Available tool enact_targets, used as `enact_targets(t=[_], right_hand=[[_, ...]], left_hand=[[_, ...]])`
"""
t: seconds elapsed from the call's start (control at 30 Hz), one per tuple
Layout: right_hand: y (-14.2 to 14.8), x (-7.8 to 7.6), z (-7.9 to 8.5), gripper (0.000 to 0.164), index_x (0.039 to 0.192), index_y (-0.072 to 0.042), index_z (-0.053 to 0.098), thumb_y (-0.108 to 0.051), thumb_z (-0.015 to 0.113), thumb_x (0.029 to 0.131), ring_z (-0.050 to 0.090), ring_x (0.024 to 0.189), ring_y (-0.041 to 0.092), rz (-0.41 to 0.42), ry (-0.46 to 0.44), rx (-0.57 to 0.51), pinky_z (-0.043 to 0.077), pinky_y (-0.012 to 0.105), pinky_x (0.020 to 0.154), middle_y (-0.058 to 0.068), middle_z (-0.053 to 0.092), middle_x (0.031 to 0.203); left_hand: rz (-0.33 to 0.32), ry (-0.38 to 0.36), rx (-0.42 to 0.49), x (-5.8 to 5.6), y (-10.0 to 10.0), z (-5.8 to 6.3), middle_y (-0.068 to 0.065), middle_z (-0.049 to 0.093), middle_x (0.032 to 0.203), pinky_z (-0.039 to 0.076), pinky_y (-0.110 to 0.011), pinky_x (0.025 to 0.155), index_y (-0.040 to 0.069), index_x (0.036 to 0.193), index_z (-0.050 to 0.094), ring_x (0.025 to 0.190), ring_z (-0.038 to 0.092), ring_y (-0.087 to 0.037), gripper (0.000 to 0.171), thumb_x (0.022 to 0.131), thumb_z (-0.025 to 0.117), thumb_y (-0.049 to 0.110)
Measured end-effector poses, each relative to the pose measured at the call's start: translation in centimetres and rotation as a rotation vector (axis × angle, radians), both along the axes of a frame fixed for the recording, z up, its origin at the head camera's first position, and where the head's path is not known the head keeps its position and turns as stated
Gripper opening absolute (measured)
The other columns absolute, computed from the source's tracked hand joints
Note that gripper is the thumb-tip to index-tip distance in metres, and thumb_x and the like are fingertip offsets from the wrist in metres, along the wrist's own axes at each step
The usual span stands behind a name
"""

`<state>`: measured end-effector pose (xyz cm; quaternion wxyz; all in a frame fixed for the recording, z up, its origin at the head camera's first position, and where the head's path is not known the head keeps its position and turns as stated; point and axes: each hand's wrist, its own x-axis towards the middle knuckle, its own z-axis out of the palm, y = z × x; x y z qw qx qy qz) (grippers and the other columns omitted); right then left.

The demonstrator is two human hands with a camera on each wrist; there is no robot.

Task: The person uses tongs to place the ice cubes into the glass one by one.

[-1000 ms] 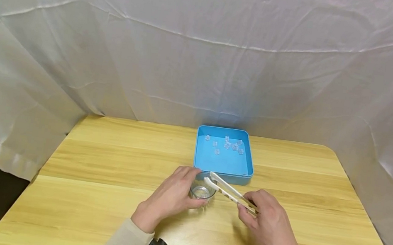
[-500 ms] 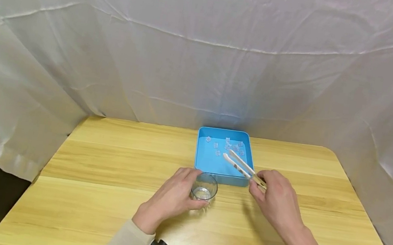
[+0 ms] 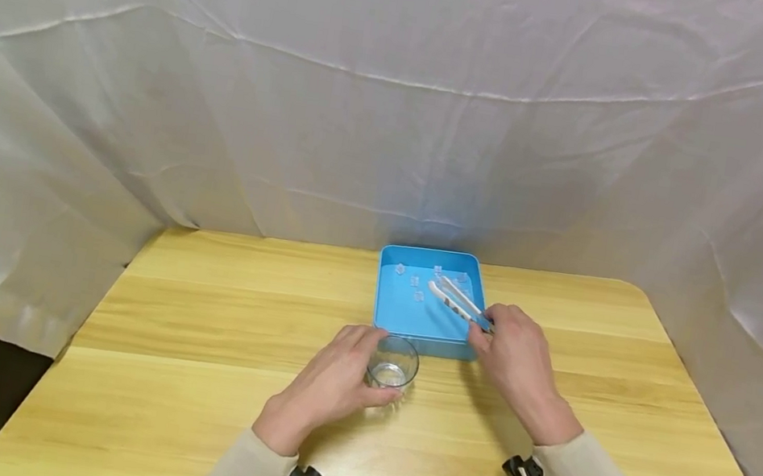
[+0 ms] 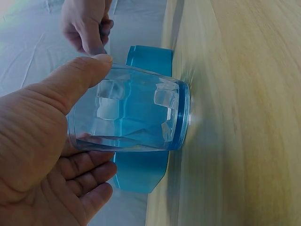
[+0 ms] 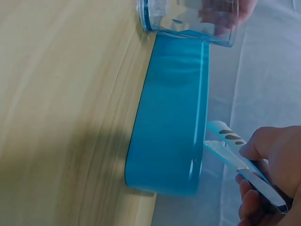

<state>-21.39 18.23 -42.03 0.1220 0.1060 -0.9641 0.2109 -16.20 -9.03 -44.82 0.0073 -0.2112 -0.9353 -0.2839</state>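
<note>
The right hand [image 3: 519,355], nearer to the clear cubes [image 3: 419,296] in the blue tray [image 3: 424,325], pinches the tongs [image 3: 445,297], whose long axis points forward-left toward them. The left hand [image 3: 332,381] grips the glass [image 3: 393,371] before the tray.

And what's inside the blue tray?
Inside the blue tray, several small clear pieces lie scattered. The tongs block part of the view, so whatever lies directly behind them can't be seen.

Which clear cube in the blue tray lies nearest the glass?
The frontmost cube, left of the tongs; the other visible cubes lie farther back in the tray.
</note>
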Motion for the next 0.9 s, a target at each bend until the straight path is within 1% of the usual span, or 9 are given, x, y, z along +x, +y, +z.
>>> enact_targets(t=[0.13,0.27,0.53,0.73,0.9], right_hand=[[-0.7,-0.9,-0.4,0.024,0.101,0.005,0.069,-0.019,0.068,0.097,0.053,0.069,0.024,0.008,-0.037,0.009,0.047,0.035,0.059,0.013,0.063,0.085],[-1.5,-1.5,-0.8,0.019,0.096,0.003,0.068,-0.016,0.066,0.096,0.052,0.066,0.022,0.03,-0.056,0.024,0.044,0.031,0.056,0.01,0.061,0.08],[-2.7,-2.1,-1.3,0.015,0.093,0.001,0.066,-0.014,0.066,0.094,0.05,0.064,0.021,0.035,-0.081,0.053,0.041,0.03,0.053,0.008,0.057,0.076],[-3.4,-2.4,-1.6,0.016,0.09,0.0,0.065,-0.015,0.067,0.094,0.049,0.063,0.021,0.05,-0.068,0.088,0.041,0.029,0.053,0.006,0.055,0.074],[-3.7,-2.4,-1.7,0.015,0.089,0.0,0.064,-0.014,0.067,0.094,0.049,0.062,0.021,0.044,-0.073,0.094,0.041,0.029,0.053,0.006,0.054,0.074]], left_hand=[[0.002,-0.003,0.002,-0.1,-0.2,-0.1,-0.012,0.058,0.148,0.047,-0.044,0.117,0.004,0.151,0.052,0.142,0.051,-0.029,0.086,0.087,0.085,0.052],[0.005,-0.005,0.001,-0.2,-0.3,-0.1,-0.012,0.057,0.149,0.048,-0.045,0.117,0.004,0.151,0.051,0.142,0.051,-0.03,0.086,0.087,0.084,0.052],[0.008,-0.011,0.009,-0.2,-0.5,-0.1,-0.012,0.058,0.149,0.048,-0.046,0.117,0.005,0.151,0.051,0.142,0.051,-0.03,0.086,0.087,0.085,0.05],[0.012,-0.013,0.009,-0.2,-0.6,-0.1,-0.012,0.058,0.147,0.048,-0.045,0.116,0.004,0.151,0.051,0.141,0.051,-0.029,0.085,0.087,0.085,0.05],[0.014,-0.01,0.013,0.0,-0.5,-0.1,-0.012,0.059,0.147,0.049,-0.044,0.115,0.004,0.15,0.052,0.139,0.052,-0.029,0.084,0.087,0.085,0.049]])
